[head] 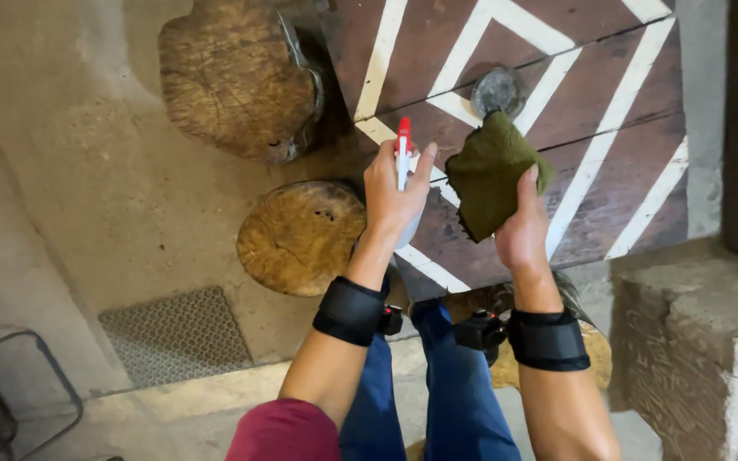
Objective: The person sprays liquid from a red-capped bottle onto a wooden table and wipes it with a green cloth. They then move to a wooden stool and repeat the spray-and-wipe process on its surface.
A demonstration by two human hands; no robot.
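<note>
1. Your left hand (396, 195) is wrapped around a white spray bottle (405, 175) with a red nozzle top, fingers closed round its body and the thumb up along its side. You cannot tell how full the bottle is; the hand covers most of it.
2. Your right hand (521, 229) pinches a dark olive-green cloth (490, 175) at its lower edge, thumb on top and fingers closed behind, so the cloth stands up above the hand.
3. Both hands are raised over a brown wooden table (608, 77) painted with white diamond lines.
4. On that table, just above the cloth, stands a clear glass jar (499, 90), seen from above; its contents are not clear.
5. Two round log stools (301, 237) sit on the concrete floor to your left, near the table's edge.
6. A black wrist strap (350, 311) sits on each forearm.
</note>
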